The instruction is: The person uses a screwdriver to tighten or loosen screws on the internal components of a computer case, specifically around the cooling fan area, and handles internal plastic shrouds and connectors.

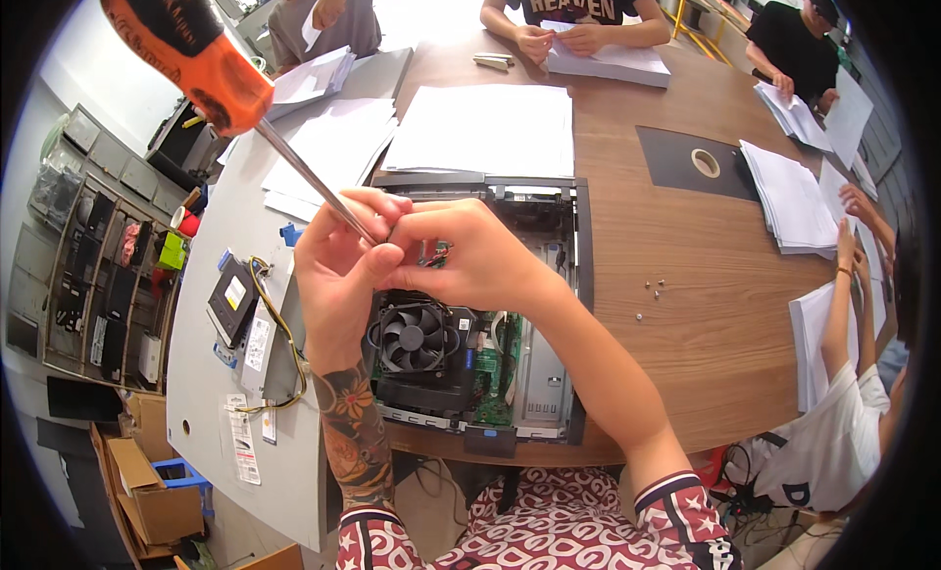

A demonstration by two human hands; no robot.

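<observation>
A screwdriver (235, 95) with an orange and black handle slants up to the left, its metal shaft running down to my fingertips. My left hand (338, 251) is closed round the lower shaft, thumb and fingers near its tip. Against it, my right hand (475, 247) has its fingers pinched together at the tip; whatever they hold there is too small or hidden. Directly below both hands lies an opened desktop computer case (586, 305). Its black cooling fan (412, 338) and part of a green circuit board (495, 374) show, while my hands cover the middle of the case.
Several loose screws (656, 296) lie on the wooden table (686, 374) to the right. A power supply (259, 349) with cables and a black drive (233, 300) rest on the left. Paper stacks (480, 129) and a tape roll (705, 162) lie farther off. Several people handle papers around the table.
</observation>
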